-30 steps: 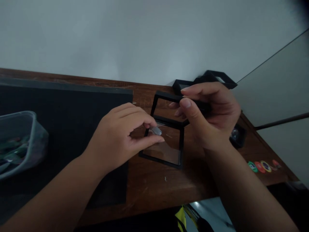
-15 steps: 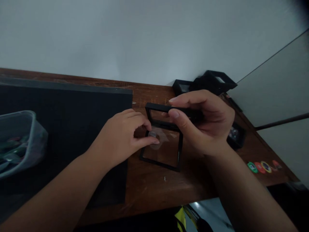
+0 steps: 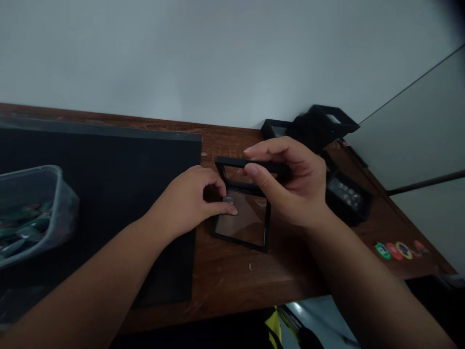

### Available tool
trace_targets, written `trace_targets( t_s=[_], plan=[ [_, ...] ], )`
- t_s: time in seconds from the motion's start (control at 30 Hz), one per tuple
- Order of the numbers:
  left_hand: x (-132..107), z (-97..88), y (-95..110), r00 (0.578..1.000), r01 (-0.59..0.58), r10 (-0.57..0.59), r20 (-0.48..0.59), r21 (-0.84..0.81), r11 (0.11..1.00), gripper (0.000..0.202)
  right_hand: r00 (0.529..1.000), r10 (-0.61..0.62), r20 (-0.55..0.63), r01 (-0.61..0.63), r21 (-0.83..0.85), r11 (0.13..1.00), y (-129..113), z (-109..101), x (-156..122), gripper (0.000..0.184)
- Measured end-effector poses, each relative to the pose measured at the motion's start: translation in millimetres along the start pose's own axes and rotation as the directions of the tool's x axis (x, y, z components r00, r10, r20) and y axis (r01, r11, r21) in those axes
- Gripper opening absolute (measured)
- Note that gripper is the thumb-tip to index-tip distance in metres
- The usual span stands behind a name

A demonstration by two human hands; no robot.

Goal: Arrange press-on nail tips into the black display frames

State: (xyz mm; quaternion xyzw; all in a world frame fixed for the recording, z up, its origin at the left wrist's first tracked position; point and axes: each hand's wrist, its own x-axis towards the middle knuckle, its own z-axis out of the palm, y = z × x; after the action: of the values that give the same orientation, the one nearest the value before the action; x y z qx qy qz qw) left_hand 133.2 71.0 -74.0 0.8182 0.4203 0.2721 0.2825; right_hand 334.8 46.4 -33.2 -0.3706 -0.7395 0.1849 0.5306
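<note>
A hinged black display frame (image 3: 267, 228) with clear film panes stands partly unfolded, its lower half over the wooden table and its upper half raised. My right hand (image 3: 294, 184) pinches the top edge of the raised half between thumb and fingers. At the left side, by the hinge, my left hand (image 3: 192, 203) is curled round the frame, its thumb lying over the lower pane. A small clear, roundish piece (image 3: 228, 199) shows beside that thumb; whether it is gripped I cannot tell. The left hand's other fingertips are mostly hidden.
On the black mat (image 3: 145, 160) at left sits a clear plastic tub (image 3: 67, 208) of small wrapped pieces. Several black frames (image 3: 319, 126) are stacked by the wall. A dark box (image 3: 348, 196) with shiny contents and a row of colourful round badges (image 3: 394, 250) lie to the right.
My right hand and the raised half have shifted slightly left and tipped lower. A pale translucent patch on the lower pane shows less now. The left thumb stays over the pane.
</note>
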Motion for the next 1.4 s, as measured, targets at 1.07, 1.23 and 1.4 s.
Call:
trace_targets(
  t_s=[1.07, 1.23, 1.4],
  plan=[
    [-3.9, -21.7, -3.9, 0.967, 0.030, -0.013, 0.253, -0.060, 0.998, 0.025, 0.981, 0.129, 0.144, -0.154, 0.172, 0.973, 27.6, -0.5, 2.7, 0.025],
    [-3.5, -25.8, -3.7, 0.962, 0.046, -0.026, 0.272, -0.066, 0.997, 0.017, 0.962, 0.221, 0.163, -0.253, 0.214, 0.943, 29.6, -2.3, 3.3, 0.024],
    [-3.8, -21.4, 1.0, 0.954, 0.090, -0.081, 0.289, -0.018, 0.996, 0.019, 0.960, 0.244, 0.140, -0.268, 0.192, 0.944, 23.7, -0.1, 1.3, 0.017]
  ],
)
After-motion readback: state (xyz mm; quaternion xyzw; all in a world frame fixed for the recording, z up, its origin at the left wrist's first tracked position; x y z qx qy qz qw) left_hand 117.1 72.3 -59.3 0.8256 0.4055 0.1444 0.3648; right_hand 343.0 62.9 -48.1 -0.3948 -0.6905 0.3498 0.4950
